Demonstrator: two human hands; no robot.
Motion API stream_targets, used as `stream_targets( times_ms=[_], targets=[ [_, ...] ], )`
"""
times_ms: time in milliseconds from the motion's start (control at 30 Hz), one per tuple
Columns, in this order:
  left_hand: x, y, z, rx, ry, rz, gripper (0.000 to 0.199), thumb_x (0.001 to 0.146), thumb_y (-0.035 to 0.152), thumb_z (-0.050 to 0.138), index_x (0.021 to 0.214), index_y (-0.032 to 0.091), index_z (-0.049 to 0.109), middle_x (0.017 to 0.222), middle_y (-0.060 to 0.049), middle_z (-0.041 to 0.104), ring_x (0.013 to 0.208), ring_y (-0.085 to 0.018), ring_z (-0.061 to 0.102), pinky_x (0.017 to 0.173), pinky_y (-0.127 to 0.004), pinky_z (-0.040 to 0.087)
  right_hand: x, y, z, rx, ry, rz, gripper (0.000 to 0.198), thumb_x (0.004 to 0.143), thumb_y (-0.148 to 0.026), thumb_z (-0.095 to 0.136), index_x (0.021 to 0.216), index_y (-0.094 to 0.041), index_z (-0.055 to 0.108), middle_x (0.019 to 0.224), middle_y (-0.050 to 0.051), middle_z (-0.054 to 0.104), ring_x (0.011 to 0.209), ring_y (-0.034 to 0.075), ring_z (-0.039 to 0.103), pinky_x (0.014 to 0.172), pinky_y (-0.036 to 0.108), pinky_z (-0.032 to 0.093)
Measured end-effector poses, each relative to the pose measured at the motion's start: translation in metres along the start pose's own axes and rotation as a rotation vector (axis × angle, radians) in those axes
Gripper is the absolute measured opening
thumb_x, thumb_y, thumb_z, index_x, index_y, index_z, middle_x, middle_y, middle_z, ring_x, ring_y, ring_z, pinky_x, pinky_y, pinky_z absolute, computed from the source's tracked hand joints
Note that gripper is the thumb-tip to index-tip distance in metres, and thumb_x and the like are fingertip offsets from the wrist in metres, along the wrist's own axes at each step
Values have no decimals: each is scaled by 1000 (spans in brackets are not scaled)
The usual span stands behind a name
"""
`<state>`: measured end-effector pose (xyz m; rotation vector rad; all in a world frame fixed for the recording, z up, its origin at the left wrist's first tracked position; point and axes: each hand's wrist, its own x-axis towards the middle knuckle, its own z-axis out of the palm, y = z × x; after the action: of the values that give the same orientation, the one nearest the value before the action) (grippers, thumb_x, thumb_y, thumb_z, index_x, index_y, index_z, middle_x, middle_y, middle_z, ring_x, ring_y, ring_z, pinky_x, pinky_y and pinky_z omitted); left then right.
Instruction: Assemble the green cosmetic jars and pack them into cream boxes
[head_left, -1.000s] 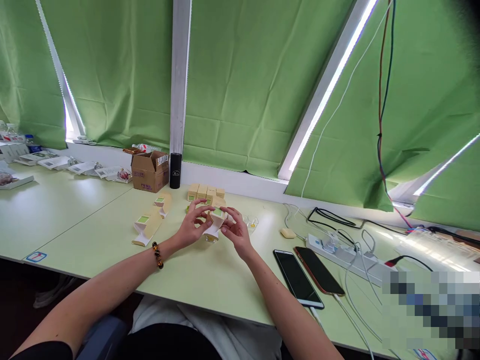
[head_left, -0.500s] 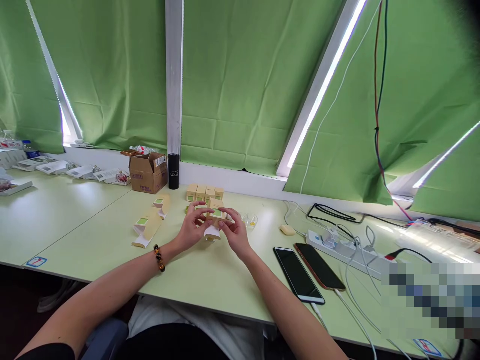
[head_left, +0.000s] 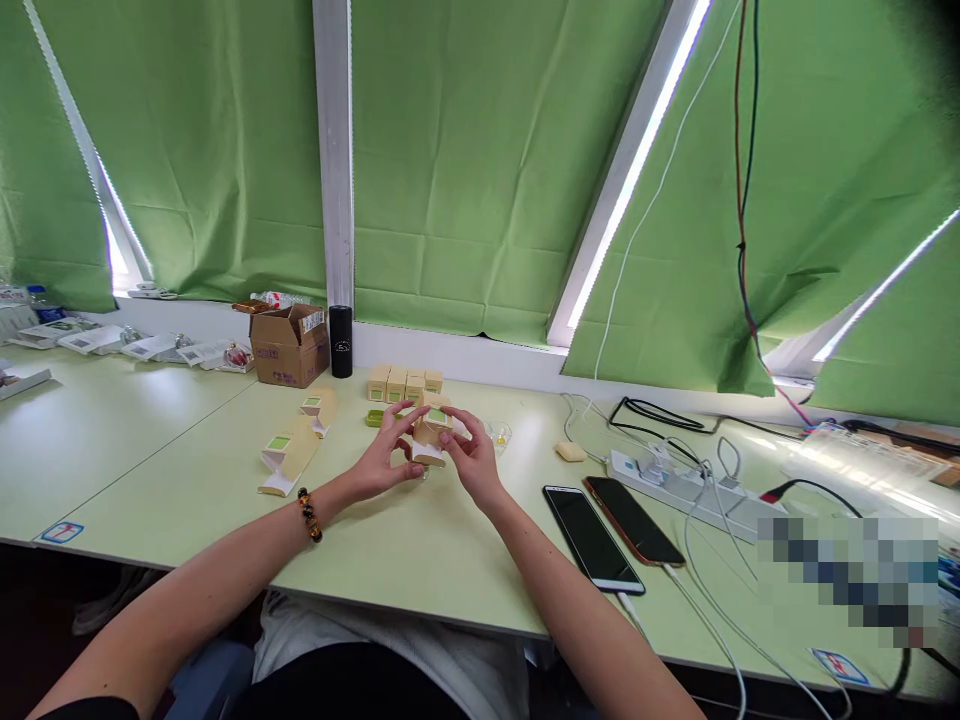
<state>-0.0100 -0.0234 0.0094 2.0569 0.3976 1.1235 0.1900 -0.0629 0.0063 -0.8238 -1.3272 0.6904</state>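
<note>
Cardboard carton (head_left: 431, 436) pinched by both hands' fingers (head_left: 402, 416), four boxes (head_left: 404, 382) behind, two phones (head_left: 611, 518) right.

Both forearms reach forward and converge; the left hand (head_left: 382, 460), a beaded bracelet (head_left: 309, 513) on its wrist, faces the right hand (head_left: 471, 458), fingers curled inward.

head-worn view, facing forward-down, near desk (head_left: 187, 480)

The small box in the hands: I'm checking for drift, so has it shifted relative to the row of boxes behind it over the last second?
Cannot tell: the small box sits just before the row of boxes throughout; the camera itself moved.
</note>
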Motion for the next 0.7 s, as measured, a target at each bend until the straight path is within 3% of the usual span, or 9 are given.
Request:
stream_targets(
  times_ms=[267,533,700],
  targets=[
    [4,-8,7,-157,176,-38,48,92,47,68,135,30,56,146,-11,39,106,-20,60,83,-33,59,-7,1,4,-10,-100,-25,46,89,-44,73,133,-38,63,142,7,35,90,13,69,101,44,60],
    [8,-9,11,-216,261,-44,36,92,42,68,121,25,57,135,-9,45,95,-15,59,71,-25,55,-11,-1,2,-22,-150,-68,49,91,-47,70,138,-36,61,135,8,38,108,19,65,103,44,58],
    [9,-5,13,-182,303,-39,32,92,42,68,116,23,58,133,-8,48,89,-13,59,69,-24,53,-12,-3,5,-12,-160,-66,56,85,-47,78,138,-37,60,140,7,33,94,15,69,101,45,60]
  ],
)
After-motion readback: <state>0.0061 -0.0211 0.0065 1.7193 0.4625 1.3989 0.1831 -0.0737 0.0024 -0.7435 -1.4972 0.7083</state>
